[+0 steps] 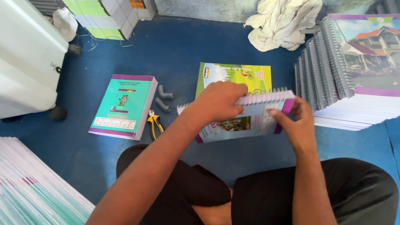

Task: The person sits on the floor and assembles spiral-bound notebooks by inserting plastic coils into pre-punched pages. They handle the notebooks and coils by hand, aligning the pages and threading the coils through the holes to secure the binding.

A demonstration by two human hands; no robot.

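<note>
Above the blue floor, both the left hand and right hand clasp a glossy spiral-bound notebook.

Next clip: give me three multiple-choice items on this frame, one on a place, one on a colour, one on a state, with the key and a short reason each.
1. Where do the pliers lie?
A. On the stack of bound notebooks
B. On the blue floor beside the teal-covered stack
C. On the person's lap

2. What colour are the pliers' handles?
A. Red
B. Green
C. Yellow

3. How is the spiral notebook held?
A. By both hands
B. By the left hand only
C. Lying untouched

Key:
1 B, they rest on the floor just right of the teal-covered stack.
2 C, the handles show yellow.
3 A, the left hand grips its top edge and the right hand its right side.
</note>
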